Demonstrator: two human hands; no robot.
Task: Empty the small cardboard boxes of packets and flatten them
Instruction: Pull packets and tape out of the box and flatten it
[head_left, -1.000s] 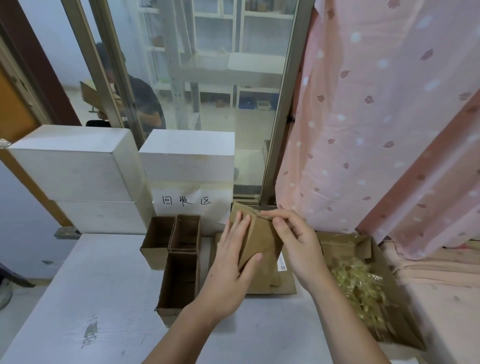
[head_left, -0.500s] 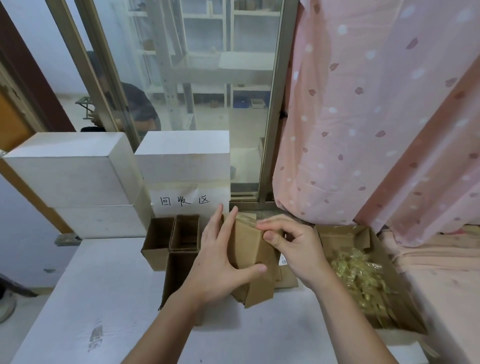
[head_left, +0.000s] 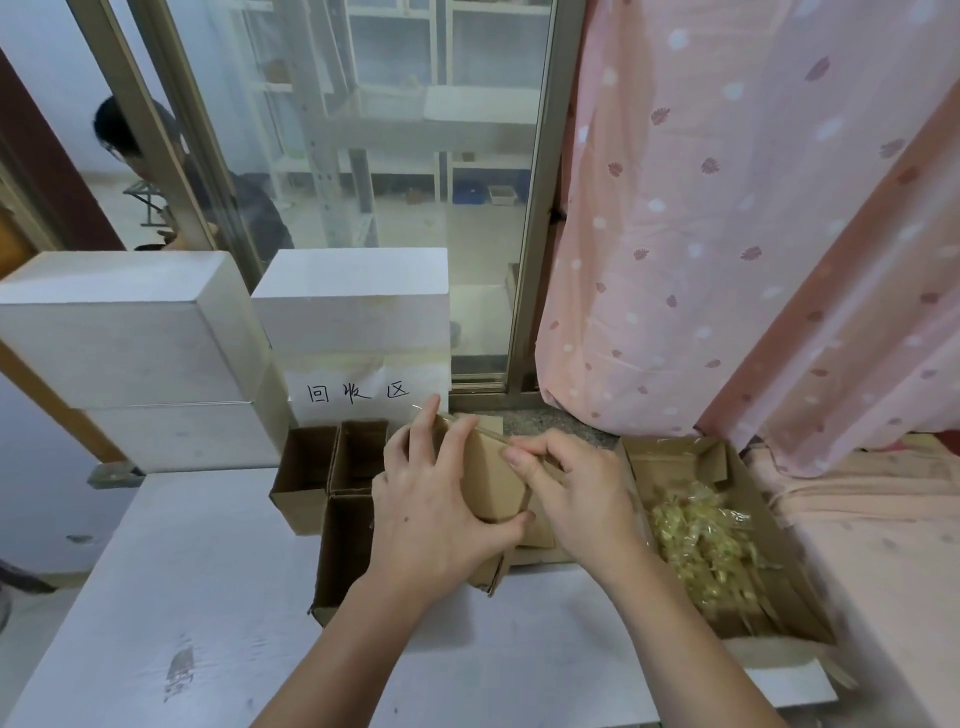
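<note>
The small cardboard box sits at the centre of the frame, lifted off the worktop and caught between both hands. A second ago it lay lower and looked partly collapsed against the flattened cardboard beneath; now it is raised and tipped, with its top edge pointing toward the window. The left hand has its grip wrapped round the box's left side, fingers spread over the top and thumb pressed along the lower edge. The right hand has moved from the top flap to a strip of clear tape at the upper edge, and its grip pinches that strip. That suggests the box cannot fold flat until the tape comes off, so flattening is only part done. To the left, three open boxes wait; at lower right, the large carton holds the loose packets.
</note>
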